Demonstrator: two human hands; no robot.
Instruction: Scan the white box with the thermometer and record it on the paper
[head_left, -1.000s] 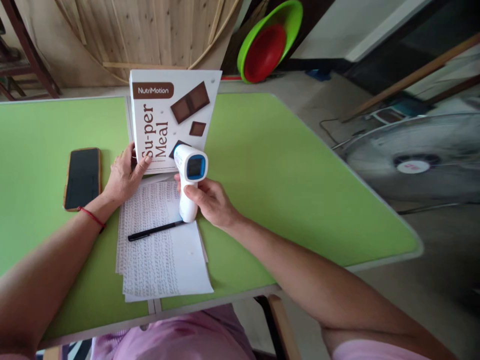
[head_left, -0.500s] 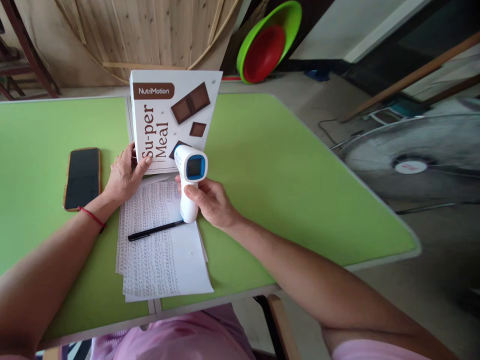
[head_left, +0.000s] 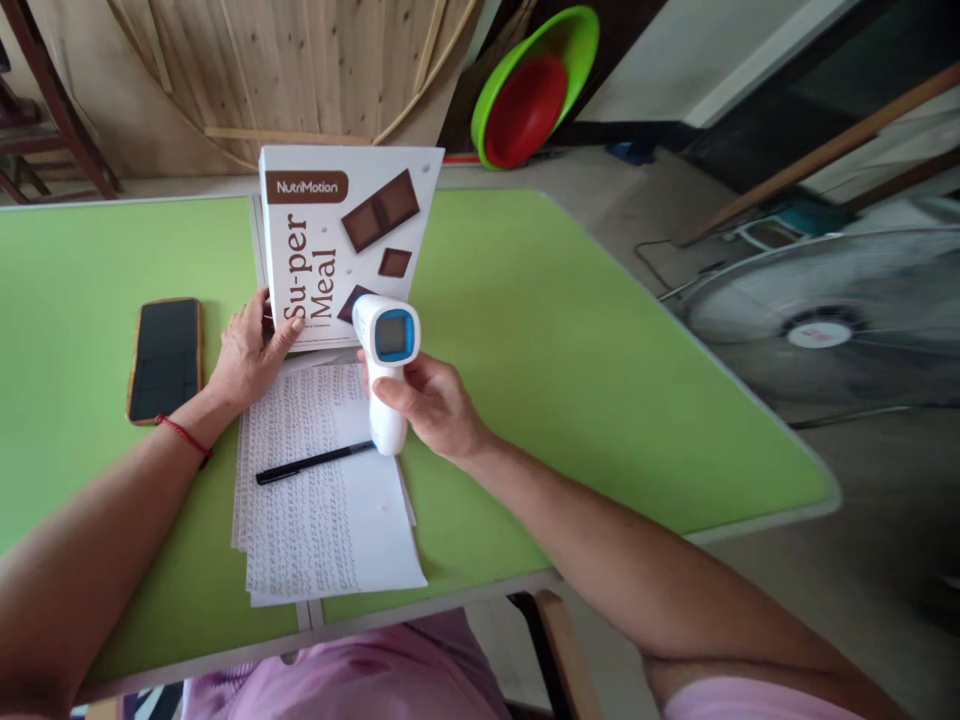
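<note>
The thermometer (head_left: 386,370) stands upright in your right hand (head_left: 442,405), which is closed around its handle, thumb laid across the side facing you and fingers partly hidden on the far side. Its blue-rimmed screen (head_left: 394,335) is turned toward you, but you can't make out any reading from here. Just ahead of that hand is the white box (head_left: 349,250) marked NutriMotion, upright with its printed front toward you. The thermometer's nose overlaps the box's lower right part; whether the two touch can't be told. Your left hand (head_left: 247,352) is partly closed on the box's lower left edge, thumb on the front, the other fingers mostly hidden behind it.

The step in hand looks like aiming the thermometer at the box while you steady it. The next move, as I judge it, calls for a firm left hand, a level right wrist and a clear look at the screen.

Nearer you than both hands, the written papers (head_left: 337,530) lie flat, with a black pen (head_left: 315,463) slanting across them, below and left of your right hand. Left of your left hand, near but apart, a phone (head_left: 165,360) rests on the green counter (head_left: 562,370).
</note>
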